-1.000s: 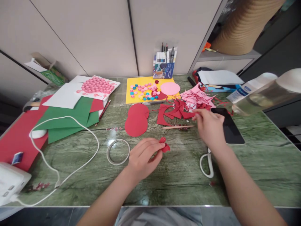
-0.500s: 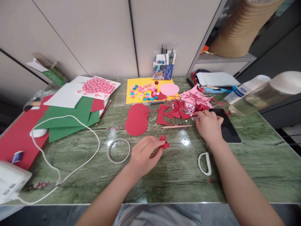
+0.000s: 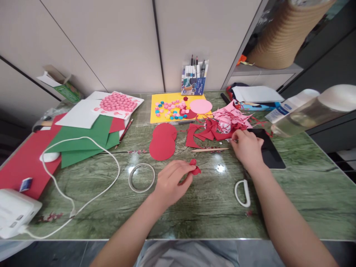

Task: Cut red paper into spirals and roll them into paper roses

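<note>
My left hand [image 3: 174, 181] is closed in a pinch on a small curled piece of red paper [image 3: 196, 170], held above the green table. My right hand [image 3: 247, 148] has its fingers pressed together at the right end of the red paper scraps [image 3: 213, 129]; what they hold, if anything, is hidden. Under the right wrist lies a pair of scissors, of which only a white handle loop [image 3: 242, 193] shows plainly. A pointed wooden stick [image 3: 210, 150] lies between the hands. Two overlapping red paper circles [image 3: 162, 142] lie beyond my left hand.
A roll of tape [image 3: 141, 178] lies left of my left hand. A black tablet [image 3: 268, 152] sits beside my right hand. Behind are pink scraps [image 3: 229, 116], yellow paper [image 3: 156, 118] bearing small coloured balls, and a marker pack [image 3: 194, 79]. A white cable [image 3: 96, 198] loops at left.
My right fingertips have drawn back slightly from the red scraps. My left hand keeps its pinch on the red paper. The view has shifted a little.
</note>
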`<action>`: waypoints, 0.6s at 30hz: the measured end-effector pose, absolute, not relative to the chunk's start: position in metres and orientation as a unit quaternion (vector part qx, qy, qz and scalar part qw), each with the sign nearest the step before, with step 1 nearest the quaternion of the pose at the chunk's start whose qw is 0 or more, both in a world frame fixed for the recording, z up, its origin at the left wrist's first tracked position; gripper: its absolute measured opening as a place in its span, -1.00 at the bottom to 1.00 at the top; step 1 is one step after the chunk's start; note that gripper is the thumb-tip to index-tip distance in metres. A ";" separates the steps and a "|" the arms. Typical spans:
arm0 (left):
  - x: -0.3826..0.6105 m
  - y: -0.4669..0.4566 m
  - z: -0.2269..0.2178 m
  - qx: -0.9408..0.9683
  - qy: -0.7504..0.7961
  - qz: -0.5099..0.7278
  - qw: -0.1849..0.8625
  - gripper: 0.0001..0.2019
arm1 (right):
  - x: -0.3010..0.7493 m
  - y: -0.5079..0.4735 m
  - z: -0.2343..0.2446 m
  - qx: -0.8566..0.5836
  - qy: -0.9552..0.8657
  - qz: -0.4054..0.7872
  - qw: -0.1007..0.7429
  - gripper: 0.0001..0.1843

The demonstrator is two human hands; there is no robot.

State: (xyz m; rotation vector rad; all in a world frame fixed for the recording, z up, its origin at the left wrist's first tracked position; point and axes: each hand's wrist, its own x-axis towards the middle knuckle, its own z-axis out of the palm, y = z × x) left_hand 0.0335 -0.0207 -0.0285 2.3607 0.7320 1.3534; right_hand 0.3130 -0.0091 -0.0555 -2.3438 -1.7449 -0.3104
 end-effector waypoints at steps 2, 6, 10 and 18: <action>0.034 -0.021 -0.028 0.827 0.255 0.475 0.159 -0.73 | 0.314 -0.008 -0.056 -0.790 -0.595 -0.085 0.118 -0.96; 0.033 -0.020 -0.029 0.825 0.258 0.477 0.157 -0.74 | 0.314 -0.008 -0.056 -0.791 -0.591 -0.062 0.144 -0.90; 0.034 -0.020 -0.028 0.826 0.258 0.477 0.157 -0.75 | 0.313 -0.009 -0.056 -0.795 -0.582 -0.073 0.153 -0.85; 0.034 -0.020 -0.028 0.826 0.259 0.477 0.151 -0.75 | 0.292 -0.016 -0.035 -0.717 -0.625 -0.101 0.292 -0.88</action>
